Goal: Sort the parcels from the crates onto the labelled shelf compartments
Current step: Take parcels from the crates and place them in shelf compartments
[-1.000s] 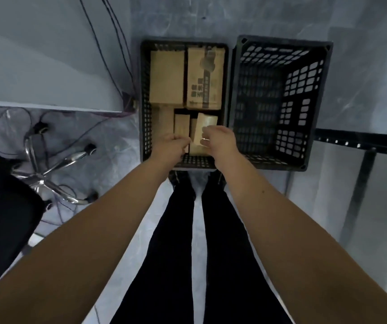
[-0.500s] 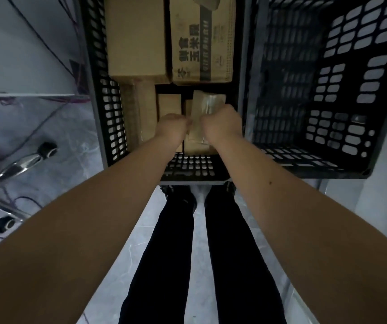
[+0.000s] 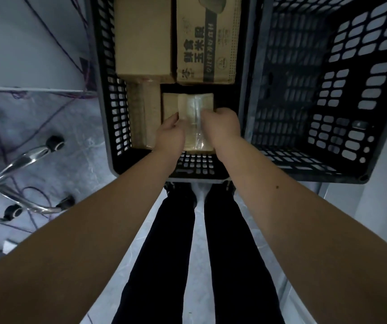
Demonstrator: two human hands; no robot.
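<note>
Pinching the small taped cardboard parcel between them inside the black crate, the left hand and right hand curl fingers round its side edges; it looks light, stiff, tape-slick.

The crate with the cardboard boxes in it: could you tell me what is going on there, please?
A person stands over the left crate. The left hand and right hand grip a small taped parcel at its near end. A plain box and a printed box lie beyond it.
</note>
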